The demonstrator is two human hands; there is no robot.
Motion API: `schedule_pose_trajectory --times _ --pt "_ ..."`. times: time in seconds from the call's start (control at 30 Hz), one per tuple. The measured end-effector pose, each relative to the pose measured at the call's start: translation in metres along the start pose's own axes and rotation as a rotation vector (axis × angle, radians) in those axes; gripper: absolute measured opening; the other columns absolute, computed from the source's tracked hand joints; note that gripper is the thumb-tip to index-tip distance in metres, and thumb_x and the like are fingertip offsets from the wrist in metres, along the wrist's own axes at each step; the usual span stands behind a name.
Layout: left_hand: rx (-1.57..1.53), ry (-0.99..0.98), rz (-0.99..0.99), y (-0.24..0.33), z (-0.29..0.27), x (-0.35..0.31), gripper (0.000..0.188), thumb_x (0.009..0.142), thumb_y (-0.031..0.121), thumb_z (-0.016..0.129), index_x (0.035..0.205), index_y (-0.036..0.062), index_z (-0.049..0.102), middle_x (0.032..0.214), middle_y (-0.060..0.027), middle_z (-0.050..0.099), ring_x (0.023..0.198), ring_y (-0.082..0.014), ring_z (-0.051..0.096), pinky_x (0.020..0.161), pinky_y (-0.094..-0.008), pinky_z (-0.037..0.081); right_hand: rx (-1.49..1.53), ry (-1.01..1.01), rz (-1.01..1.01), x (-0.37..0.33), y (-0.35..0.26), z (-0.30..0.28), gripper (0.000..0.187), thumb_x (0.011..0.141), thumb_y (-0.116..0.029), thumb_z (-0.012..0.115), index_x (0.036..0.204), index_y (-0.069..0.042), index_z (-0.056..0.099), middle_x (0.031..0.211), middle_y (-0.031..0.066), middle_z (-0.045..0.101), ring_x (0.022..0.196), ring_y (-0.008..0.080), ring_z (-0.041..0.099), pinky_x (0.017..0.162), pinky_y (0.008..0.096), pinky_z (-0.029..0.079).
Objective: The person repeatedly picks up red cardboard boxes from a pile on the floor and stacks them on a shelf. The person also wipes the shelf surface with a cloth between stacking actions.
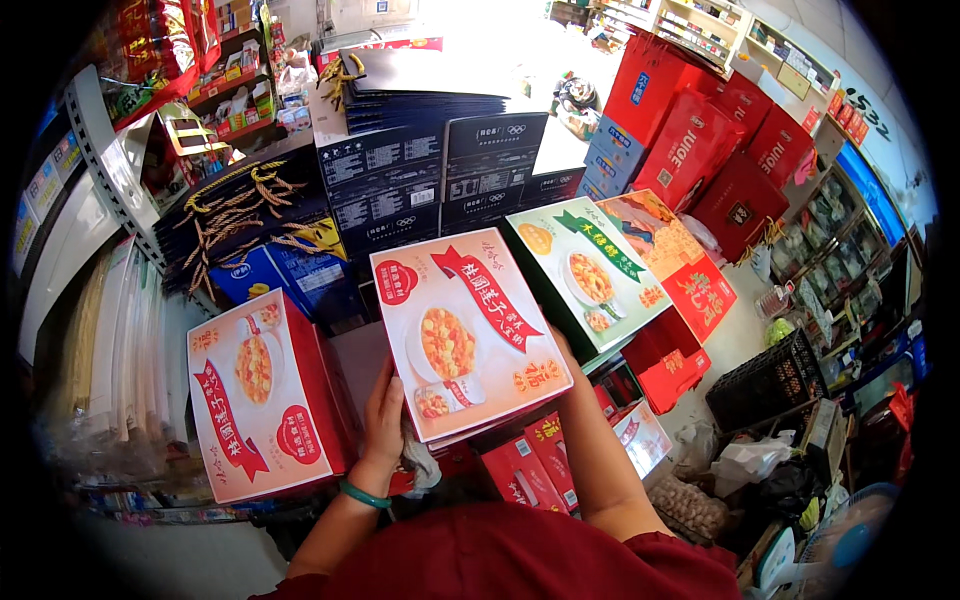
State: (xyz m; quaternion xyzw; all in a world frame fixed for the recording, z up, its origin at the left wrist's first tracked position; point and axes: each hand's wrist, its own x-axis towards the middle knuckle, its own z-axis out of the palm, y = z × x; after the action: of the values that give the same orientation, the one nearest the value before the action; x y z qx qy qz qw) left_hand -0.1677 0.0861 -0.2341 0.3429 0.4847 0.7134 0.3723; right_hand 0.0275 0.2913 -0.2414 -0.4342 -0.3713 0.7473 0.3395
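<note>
Between my hands is a pink and red gift carton (465, 335) with a bowl of porridge pictured on its lid. My left hand (381, 415) closes on its near left side, thumb up along the edge, a green bangle at the wrist. On the far right side my right hand (561, 350) grips the carton, its fingers mostly hidden behind it. To the left sits a matching pink carton (262, 395), turned the other way. A green and white carton (590, 275) stands just beyond my right hand.
Stacked dark blue cartons (382, 185) rise behind, beside gift bags with gold rope handles (245, 215). Red gift boxes and bags (690, 150) stand at the far right. A black crate (765, 380) and a sack of nuts (690, 508) are on the floor.
</note>
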Motion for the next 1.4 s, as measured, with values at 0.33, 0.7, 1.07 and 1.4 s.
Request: schedule_pose_trajectory --times 0.33,0.7,1.07,1.4 --pt "0.137 0.032 -0.072 -0.007 0.003 -0.033 0.058 0.098 0.033 0.041 0.139 -0.0045 0.027 0.141 -0.0173 0.036 0.131 -0.0223 0.033 0.107 -0.0319 0.024 -0.109 -0.046 -0.364 -0.092 0.052 -0.046 0.065 0.096 -0.051 0.030 0.130 0.003 0.041 0.133 0.0148 0.046 0.123 0.0245 0.045 0.104 0.0365 0.032" --pt "0.218 0.109 -0.057 -0.022 0.016 -0.034 0.056 0.094 0.026 0.049 0.138 -0.0028 0.030 0.137 -0.0225 0.039 0.131 -0.0259 0.034 0.105 -0.0323 0.029 -0.377 0.153 -0.537 -0.116 0.027 -0.018 0.043 0.099 -0.033 0.039 0.115 0.005 0.053 0.112 0.0091 0.058 0.104 0.0153 0.053 0.092 0.0287 0.039" --pt "0.358 0.030 0.301 0.071 0.007 -0.077 0.034 0.094 0.024 0.052 0.119 0.0011 0.049 0.073 0.0014 0.043 0.057 -0.0029 0.036 0.051 -0.0214 0.031 -0.579 -0.245 -0.757 -0.193 0.046 0.042 0.032 0.087 -0.015 0.060 0.114 -0.001 0.049 0.101 0.0081 0.055 0.093 0.0154 0.055 0.083 0.0271 0.043" --pt "0.134 0.234 0.471 0.104 -0.022 -0.092 0.019 0.095 0.015 0.048 0.105 -0.0005 0.053 0.099 -0.0087 0.055 0.087 -0.0124 0.056 0.073 -0.0251 0.046 -0.549 -0.905 -0.423 -0.210 0.060 0.148 0.070 0.075 -0.004 0.067 0.135 0.000 0.032 0.128 0.0157 0.046 0.122 0.0219 0.044 0.100 0.0338 0.036"
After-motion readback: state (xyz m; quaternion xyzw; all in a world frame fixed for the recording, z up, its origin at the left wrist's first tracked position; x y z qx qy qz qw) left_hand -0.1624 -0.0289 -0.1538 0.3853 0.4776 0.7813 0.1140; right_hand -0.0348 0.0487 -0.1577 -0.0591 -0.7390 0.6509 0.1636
